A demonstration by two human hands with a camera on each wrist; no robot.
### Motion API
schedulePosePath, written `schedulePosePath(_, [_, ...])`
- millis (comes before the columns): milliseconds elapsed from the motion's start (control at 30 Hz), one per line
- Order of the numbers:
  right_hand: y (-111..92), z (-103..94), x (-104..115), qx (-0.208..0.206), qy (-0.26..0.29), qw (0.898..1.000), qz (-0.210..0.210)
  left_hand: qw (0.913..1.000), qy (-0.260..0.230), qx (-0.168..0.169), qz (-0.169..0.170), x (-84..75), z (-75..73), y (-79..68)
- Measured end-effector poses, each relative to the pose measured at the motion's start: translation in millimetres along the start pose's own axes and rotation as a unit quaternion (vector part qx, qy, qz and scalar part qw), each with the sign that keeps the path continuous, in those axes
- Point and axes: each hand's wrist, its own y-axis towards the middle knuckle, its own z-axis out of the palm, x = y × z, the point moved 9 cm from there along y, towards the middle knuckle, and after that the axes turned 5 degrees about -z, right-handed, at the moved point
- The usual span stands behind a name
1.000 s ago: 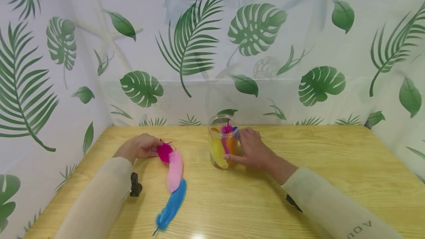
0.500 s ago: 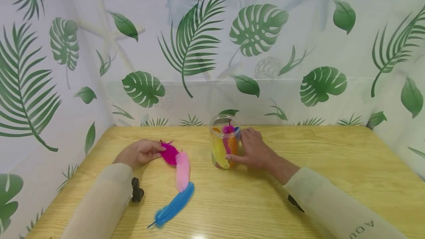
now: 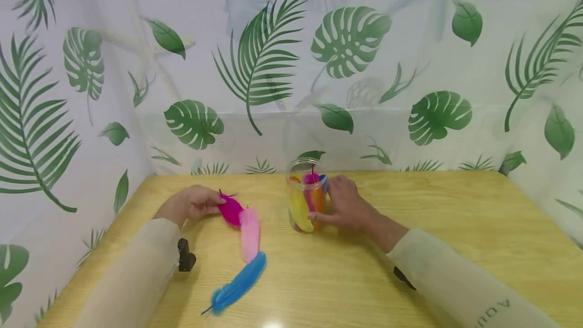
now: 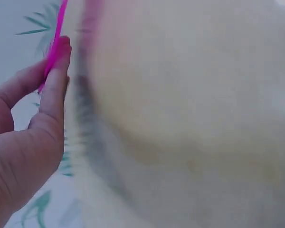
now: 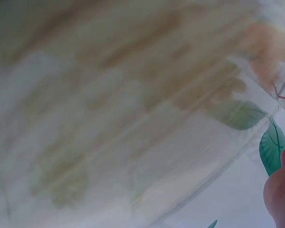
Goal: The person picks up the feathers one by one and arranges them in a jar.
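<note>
My left hand [image 3: 196, 204] pinches a magenta feather [image 3: 231, 211] between thumb and fingertips, at the left of the table. That feather's lower end touches a pale pink feather [image 3: 249, 235] lying on the wood. Below it, a blue feather [image 3: 239, 284] lies slanted, its upper end meeting the pink one. A clear jar [image 3: 289, 194] stands upright at the back middle, holding yellow, magenta, orange and blue feathers. My right hand [image 3: 348, 206] grips the jar's right side, thumb across its front. In the left wrist view, the magenta feather [image 4: 54, 57] appears edge-on between the fingertips.
The wood-grain table [image 3: 319, 287] runs back to a white cloth [image 3: 378, 135] printed with green leaves. The cloth also rises along both sides. Black camera mounts [image 3: 184, 254] hang at the wrists. Much of both wrist views is blurred.
Over the last second the left hand has shifted the magenta feather slightly right. The pink feather has moved right too, and the blue feather has swung to a flatter slant. The right hand stays on the jar.
</note>
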Motion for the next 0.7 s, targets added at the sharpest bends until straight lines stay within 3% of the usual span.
schedulePosePath(67, [0.9, 0.4, 1.3, 0.002, 0.002, 1.000, -0.002, 0.9995, 0.028, -0.003, 0.010, -14.3, 0.4, -3.5])
schedulePosePath(100, [1.1, 0.3, 1.9, 0.003, 0.003, 1.000, -0.002, 1.0000, 0.002, -0.007, 0.002, -20.0, 1.5, -3.5])
schedulePosePath(267, [0.5, -3.0, 1.8, -0.003, -0.005, 1.000, -0.002, 0.9998, 0.014, -0.003, 0.016, -44.2, 10.4, -8.0])
schedulePosePath(700, [-0.8, -0.5, 0.2, -0.002, 0.001, 1.000, -0.003, 0.9987, 0.013, -0.020, 0.045, -66.9, 15.9, -19.4])
